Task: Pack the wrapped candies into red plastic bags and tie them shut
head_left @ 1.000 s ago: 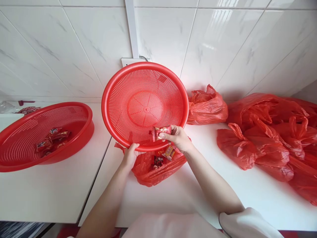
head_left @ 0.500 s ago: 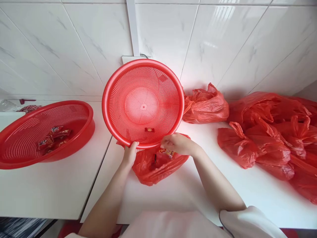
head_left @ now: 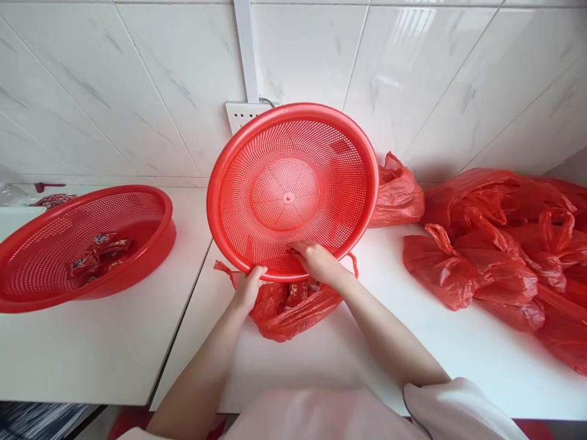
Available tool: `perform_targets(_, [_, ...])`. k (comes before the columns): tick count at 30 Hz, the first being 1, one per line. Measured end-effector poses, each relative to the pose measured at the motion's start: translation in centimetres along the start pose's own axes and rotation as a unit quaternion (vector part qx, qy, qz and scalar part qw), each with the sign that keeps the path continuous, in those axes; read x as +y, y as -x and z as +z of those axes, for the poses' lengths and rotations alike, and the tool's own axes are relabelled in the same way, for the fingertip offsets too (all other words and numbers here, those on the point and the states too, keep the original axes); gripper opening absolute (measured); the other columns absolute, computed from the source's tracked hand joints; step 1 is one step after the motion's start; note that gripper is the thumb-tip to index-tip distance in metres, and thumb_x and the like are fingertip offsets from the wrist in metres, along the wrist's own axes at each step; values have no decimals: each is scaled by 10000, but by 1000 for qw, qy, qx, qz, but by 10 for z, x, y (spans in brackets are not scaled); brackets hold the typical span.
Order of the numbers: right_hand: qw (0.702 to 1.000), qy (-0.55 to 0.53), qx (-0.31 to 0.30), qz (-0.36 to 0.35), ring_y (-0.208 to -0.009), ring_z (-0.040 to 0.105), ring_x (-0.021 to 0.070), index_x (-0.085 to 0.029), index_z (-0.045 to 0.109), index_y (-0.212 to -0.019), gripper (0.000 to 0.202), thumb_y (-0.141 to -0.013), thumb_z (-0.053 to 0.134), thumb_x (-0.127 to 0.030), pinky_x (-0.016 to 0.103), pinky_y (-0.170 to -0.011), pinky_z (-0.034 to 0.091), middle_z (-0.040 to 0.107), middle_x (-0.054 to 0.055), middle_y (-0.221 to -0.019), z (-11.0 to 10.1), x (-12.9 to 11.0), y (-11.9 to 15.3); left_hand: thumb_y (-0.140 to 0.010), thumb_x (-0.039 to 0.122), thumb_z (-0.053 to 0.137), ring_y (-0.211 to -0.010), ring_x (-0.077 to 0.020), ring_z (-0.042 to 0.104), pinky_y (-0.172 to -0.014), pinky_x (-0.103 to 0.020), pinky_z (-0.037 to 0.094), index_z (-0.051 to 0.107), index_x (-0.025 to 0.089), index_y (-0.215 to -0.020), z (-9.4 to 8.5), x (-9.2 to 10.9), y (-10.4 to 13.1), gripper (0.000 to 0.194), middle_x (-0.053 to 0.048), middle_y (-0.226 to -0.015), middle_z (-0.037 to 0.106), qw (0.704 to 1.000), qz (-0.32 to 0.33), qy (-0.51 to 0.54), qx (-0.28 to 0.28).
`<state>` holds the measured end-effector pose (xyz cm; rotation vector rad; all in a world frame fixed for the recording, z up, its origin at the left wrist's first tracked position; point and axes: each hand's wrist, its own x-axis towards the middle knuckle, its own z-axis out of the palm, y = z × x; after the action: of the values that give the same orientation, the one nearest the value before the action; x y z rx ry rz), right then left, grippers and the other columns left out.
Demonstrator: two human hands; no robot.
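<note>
A red plastic mesh basket [head_left: 287, 195] is tipped up toward me above an open red plastic bag [head_left: 293, 324]. My left hand [head_left: 250, 287] is closed on the basket's lower left rim, thumb over the edge. Inside the basket near its lower rim is my right hand [head_left: 316, 260], fingers pinched on a small red candy packet [head_left: 291, 250] that they mostly cover. Below the rim, the bag's mouth shows red wrapped packets [head_left: 297, 294]; the basket hides part of them.
On the left, another red mesh basket [head_left: 167, 241] tilts and holds several red packets [head_left: 98, 256]. Filled red bags [head_left: 495, 256] crowd the right side, with one red bag [head_left: 398, 195] by the wall. A socket strip [head_left: 241, 113] is behind the basket.
The basket has shifted right and tilted differently. My right hand has moved from the bag's mouth up into the basket, onto the small packet lying there.
</note>
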<state>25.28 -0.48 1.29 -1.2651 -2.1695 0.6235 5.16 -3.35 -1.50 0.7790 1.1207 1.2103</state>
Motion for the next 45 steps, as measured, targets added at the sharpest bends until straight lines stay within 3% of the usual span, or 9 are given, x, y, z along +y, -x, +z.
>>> perform_targets(4, [977,-204,7,58,-964,664,213,-178,693,-1119,272,-904,561,-279,340,-875,490,716,77,-1067,-11,-2,-1,-650,316,695,-840,-233,636,-727,-363,538,612,168,-789,-5,3,-4,219,-32,-827,625,1000,15,-5,18])
perform_targets(7, [913,-400,-42,71,-893,662,183,-155,706,-1073,309,-870,625,-374,328,-841,508,716,72,-1015,-16,0,0,-655,298,689,-832,-223,626,-726,-357,538,595,165,-790,-8,7,-6,212,-24,-807,599,999,27,10,23])
perform_targets(10, [867,-487,-63,81,-890,659,167,-155,716,-1060,324,-827,689,-378,329,-874,509,715,71,-1001,-19,1,1,-666,258,672,-825,-213,619,-736,-358,538,577,173,-797,-9,10,-7,183,-11,-799,578,998,49,29,15])
perform_targets(13, [857,-504,-77,82,-896,659,163,-152,724,-1034,298,-822,702,-360,326,-880,511,715,73,-980,-22,-1,2,-677,230,653,-806,-202,613,-741,-359,536,564,182,-800,-9,14,-8,159,-1,-789,561,997,58,42,4])
perform_targets(22, [865,-485,-76,99,-853,667,147,-144,717,-1056,346,-795,727,-371,295,-818,519,727,90,-993,-25,-3,3,-667,217,655,-664,-143,546,-733,-342,513,469,189,-670,-9,18,-8,188,32,-685,483,998,50,46,18])
perform_targets(27, [874,-473,-64,92,-835,683,165,-129,720,-1056,354,-785,733,-356,286,-756,523,736,100,-945,-26,-4,4,-649,232,658,-770,-191,608,-759,-357,516,524,187,-738,-7,18,-7,167,11,-746,548,998,46,49,13])
perform_targets(35, [841,-529,-52,104,-839,706,173,-146,727,-1013,336,-746,766,-346,298,-785,540,742,89,-955,-27,-6,2,-641,247,659,-826,-219,623,-789,-383,517,525,185,-749,-8,15,-8,184,5,-744,559,998,39,38,22])
perform_targets(45, [834,-542,-44,100,-833,707,169,-153,719,-1005,333,-737,789,-338,299,-808,532,742,63,-884,-28,-7,2,-642,255,647,-849,-230,617,-788,-387,519,523,185,-747,-9,14,-8,177,-12,-764,577,999,40,17,32])
